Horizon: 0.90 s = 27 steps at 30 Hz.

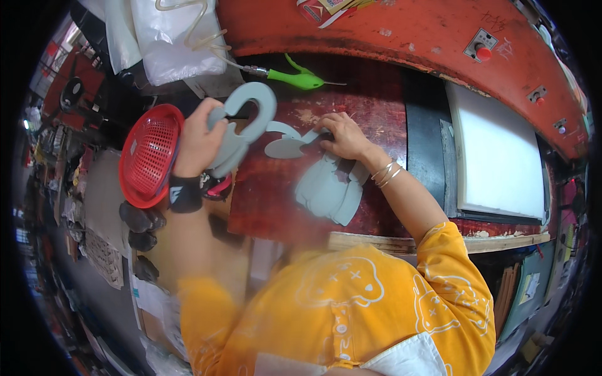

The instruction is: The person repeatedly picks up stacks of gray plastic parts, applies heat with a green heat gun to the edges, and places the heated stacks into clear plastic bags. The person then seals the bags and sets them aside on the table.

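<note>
My left hand [202,139] is closed around several pale grey-blue foam pieces [260,119]. The upper one bends round like a hook. My right hand [343,134] pinches a thin flat grey cutout [313,133] just above the dark red tabletop [263,200]. Beneath that hand, a rounded grey flat piece [285,148] touches or overlaps the cutout; I cannot tell which. Nearer to me lies a loose stack of grey cut pieces [331,191], partly covered by my right hand and forearm.
A red plastic basket [150,156] stands at the left edge. Beyond my hands lies a green air blow gun [298,79] on a coiled hose. White sheets [498,153] sit on a black board at right. A red machine beam [401,31] with buttons spans the back.
</note>
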{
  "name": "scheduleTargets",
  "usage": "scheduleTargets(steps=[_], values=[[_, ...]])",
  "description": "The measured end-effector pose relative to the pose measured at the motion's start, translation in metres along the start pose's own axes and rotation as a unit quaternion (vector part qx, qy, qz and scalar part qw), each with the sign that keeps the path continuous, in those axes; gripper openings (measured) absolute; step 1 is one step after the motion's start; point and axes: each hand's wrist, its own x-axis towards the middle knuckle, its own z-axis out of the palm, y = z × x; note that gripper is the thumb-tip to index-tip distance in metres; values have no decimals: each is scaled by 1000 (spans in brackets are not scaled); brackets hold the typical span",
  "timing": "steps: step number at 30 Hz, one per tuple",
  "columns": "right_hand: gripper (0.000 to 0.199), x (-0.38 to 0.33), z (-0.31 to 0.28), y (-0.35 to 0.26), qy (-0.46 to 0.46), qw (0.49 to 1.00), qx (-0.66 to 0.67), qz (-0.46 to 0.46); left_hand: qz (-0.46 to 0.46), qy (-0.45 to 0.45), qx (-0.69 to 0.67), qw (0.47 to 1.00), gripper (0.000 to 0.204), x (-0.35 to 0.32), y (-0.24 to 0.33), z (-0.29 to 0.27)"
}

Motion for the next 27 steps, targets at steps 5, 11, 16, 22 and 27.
scheduleTargets(steps=[5,11,16,22,27], values=[[42,35,-29,-31,69,945,315,59,-15,-92,-117,989,18,-12,45,-42],[53,37,-103,-95,-118,885,446,-54,13,-204,-225,953,21,-19,72,-5],[42,42,-94,-74,-167,937,272,141,-3,-213,-144,966,30,3,39,45],[44,50,-23,-18,-144,951,-124,245,-115,-218,140,959,54,16,-23,118],[48,46,-16,-14,-141,939,-218,224,-108,-248,-7,963,42,12,-61,114]])
